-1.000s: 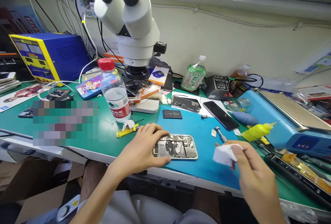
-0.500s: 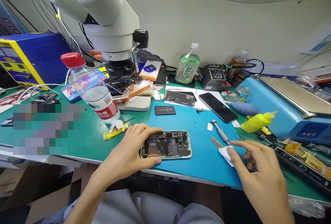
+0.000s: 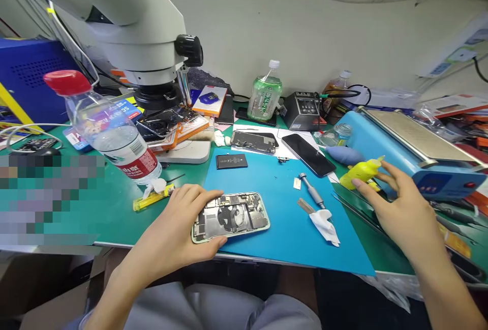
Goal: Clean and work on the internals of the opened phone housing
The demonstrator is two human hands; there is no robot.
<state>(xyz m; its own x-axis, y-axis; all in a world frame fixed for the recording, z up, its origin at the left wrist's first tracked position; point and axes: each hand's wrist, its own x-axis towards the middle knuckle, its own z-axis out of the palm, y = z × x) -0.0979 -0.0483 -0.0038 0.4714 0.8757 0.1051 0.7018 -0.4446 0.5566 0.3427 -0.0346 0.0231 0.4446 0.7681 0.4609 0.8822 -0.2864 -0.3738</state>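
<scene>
On the left of the table [image 3: 110,223], a microscope [image 3: 141,40] is looming over a stack of boxes [image 3: 190,131], with a red-capped water bottle [image 3: 127,149] standing in front and a blue case [image 3: 30,76] sitting at the edge of view. Near the wall [image 3: 335,35], a green bottle [image 3: 266,97] is standing just beside a black station [image 3: 302,112], while a brown bottle [image 3: 335,86] is showing partly behind it. On the right, a blue machine [image 3: 404,153] is resting with a jar [image 3: 340,133] sitting just beside it.

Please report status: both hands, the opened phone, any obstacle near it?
Left hand holding opened phone. Right hand at yellow bottle, contact unclear. Tissue on mat, apart from opened phone.
</scene>
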